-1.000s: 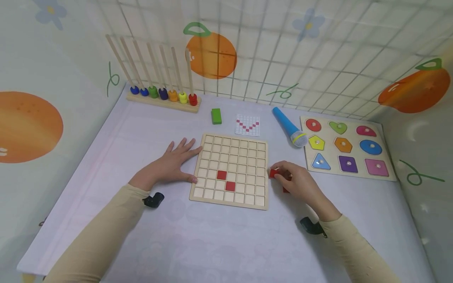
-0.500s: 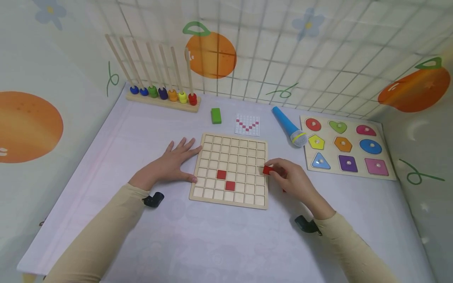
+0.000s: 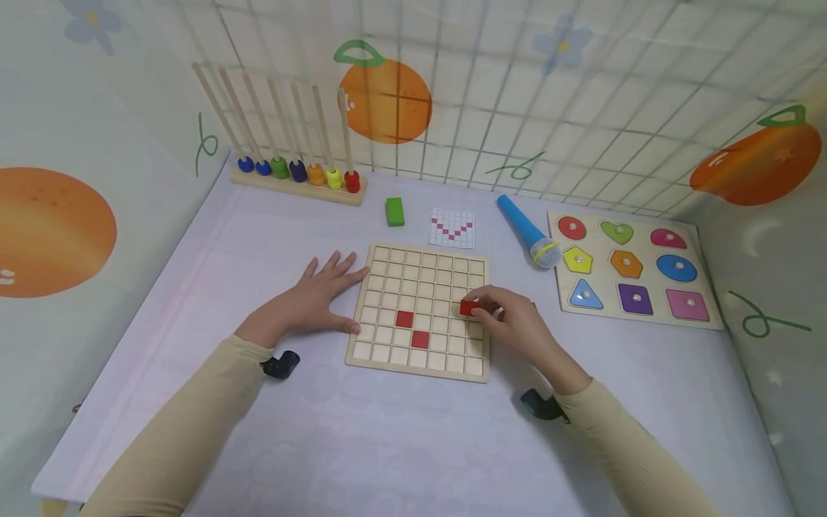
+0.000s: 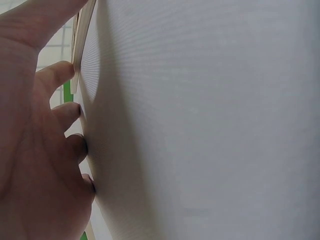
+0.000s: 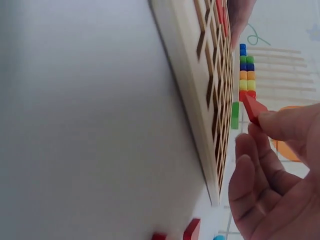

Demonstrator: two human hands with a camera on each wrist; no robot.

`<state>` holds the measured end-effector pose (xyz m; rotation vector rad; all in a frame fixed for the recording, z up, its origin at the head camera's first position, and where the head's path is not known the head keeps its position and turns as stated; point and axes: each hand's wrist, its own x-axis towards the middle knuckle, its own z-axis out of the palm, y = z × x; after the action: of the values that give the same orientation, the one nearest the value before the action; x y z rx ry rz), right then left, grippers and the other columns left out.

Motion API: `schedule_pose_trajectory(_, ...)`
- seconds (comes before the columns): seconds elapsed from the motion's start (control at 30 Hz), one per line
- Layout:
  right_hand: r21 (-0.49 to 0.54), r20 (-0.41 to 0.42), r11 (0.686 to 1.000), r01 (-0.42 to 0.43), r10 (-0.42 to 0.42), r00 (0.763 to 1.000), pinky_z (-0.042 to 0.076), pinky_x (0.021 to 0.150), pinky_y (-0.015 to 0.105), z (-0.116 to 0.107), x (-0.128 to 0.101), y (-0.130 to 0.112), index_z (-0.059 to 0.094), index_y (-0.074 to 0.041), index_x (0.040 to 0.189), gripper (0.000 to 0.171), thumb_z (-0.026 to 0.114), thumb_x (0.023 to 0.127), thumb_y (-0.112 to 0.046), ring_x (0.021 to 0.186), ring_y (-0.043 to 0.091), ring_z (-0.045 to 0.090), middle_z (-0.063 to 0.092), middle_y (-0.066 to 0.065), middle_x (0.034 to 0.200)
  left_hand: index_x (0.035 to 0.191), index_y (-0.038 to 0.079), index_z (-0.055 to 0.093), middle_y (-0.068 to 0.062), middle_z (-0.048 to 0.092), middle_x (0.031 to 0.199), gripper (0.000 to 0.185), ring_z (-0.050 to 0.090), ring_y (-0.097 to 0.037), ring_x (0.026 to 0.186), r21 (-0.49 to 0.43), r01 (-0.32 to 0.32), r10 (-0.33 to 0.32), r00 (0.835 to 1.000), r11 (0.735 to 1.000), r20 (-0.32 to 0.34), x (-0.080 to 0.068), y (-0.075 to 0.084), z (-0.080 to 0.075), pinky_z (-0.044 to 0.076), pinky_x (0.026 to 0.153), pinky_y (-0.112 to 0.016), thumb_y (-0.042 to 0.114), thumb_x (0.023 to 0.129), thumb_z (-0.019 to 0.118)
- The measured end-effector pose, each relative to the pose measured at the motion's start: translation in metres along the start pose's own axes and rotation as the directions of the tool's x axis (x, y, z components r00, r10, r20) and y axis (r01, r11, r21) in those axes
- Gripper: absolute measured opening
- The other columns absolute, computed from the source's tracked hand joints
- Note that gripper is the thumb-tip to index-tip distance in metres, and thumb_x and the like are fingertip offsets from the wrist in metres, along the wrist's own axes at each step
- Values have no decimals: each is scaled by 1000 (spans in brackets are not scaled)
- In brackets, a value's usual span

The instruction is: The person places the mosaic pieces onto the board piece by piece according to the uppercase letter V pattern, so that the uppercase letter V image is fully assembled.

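Two hands — right hand (image 3: 517, 323) pinches red tile (image 3: 469, 308) over grid board (image 3: 420, 359); left hand (image 3: 316, 298) flat, fingers apart.

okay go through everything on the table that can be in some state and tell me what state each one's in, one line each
left hand: flat on the table, fingers straight, against the grid board's left edge.
right hand: pinches a red tile, over the board's right side.
red tile: held, not yet seated.
grid board: two red tiles seated, other cells empty.
shape puzzle: all nine pieces in place.
abacus rods: beads at the bottom.
toy microphone: lying on its side.
green block: lying flat.
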<state>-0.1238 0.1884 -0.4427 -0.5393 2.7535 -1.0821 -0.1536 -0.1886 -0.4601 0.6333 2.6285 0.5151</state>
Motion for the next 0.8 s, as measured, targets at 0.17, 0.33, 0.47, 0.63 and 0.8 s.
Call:
schedule_pose_trajectory(0.17,21,7,1000,0,0,1000,57,76,32,6,6,-7,70,-15,119,24,73,95,-15,86,18,62,72,-1,102,164,22,22,-10,3,171,114,-9,-34,156,-2,-4,4,1000,1000,-1,0,0,0,-11,123,-56,65,76,79)
schedule_pose_trajectory(0.33,49,9,998,-40,40,999,57,75,32,13,12,-15,71,-16,119,24,74,95,-15,86,18,62,71,-1,104,164,23,22,-10,2,171,114,-10,-34,156,-4,0,0,1000,1000,1,0,0,-1,-11,123,-56,66,75,79)
schedule_pose_trajectory(0.47,69,28,997,-37,35,999,57,74,31,20,18,-23,72,-16,119,24,74,95,-15,86,17,62,71,-2,108,164,22,21,-10,2,171,114,-10,-34,156,-6,2,-2,1000,1000,3,0,0,-1,-11,123,-56,66,75,80)
schedule_pose_trajectory(0.63,78,55,997,-1,-3,998,57,75,29,31,25,-30,72,-18,118,23,73,95,-16,84,14,63,71,-6,106,164,22,22,-10,3,171,114,-9,-34,156,-6,-1,1,1000,1000,0,0,0,-1,-11,123,-57,65,75,80)
schedule_pose_trajectory(0.8,100,76,995,14,-22,997,57,78,29,42,32,-37,73,-19,119,23,72,96,-17,86,11,64,71,-9,106,164,22,22,-10,3,171,115,-9,-34,156,-6,-1,1,1000,1000,-2,0,0,-1,-10,123,-57,66,75,80)
